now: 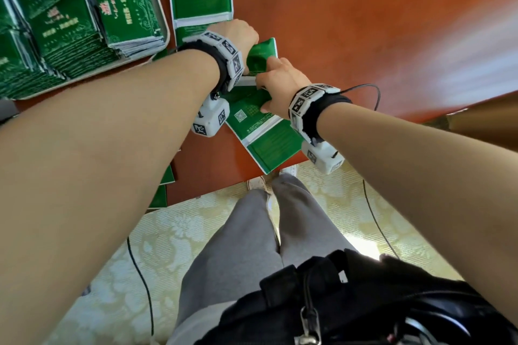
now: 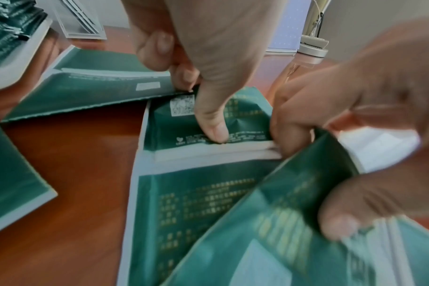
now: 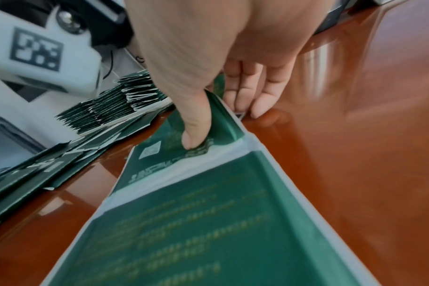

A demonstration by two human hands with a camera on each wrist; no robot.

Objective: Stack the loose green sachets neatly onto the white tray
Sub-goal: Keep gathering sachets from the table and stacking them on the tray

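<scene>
A strip of joined green sachets [image 1: 269,145] lies slanted on the red-brown table near its front edge, bent upward at a white seam. My left hand [image 1: 246,39] pinches the far sachet. In the left wrist view its thumb [image 2: 213,123] presses beside a QR code just above the seam. My right hand [image 1: 270,84] pinches the strip [image 3: 196,222] from the right, thumb [image 3: 194,133] on top and fingers underneath the edge. The white tray [image 1: 167,33] at the far left holds tall stacks of green sachets [image 1: 70,22].
A second sachet strip [image 1: 200,3] lies flat just beyond my hands, beside the tray. More green sachets [image 1: 165,179] poke out under my left forearm at the table's front edge. A clear bottle [image 2: 306,56] stands farther back. A cardboard box [image 1: 490,120] is at the right.
</scene>
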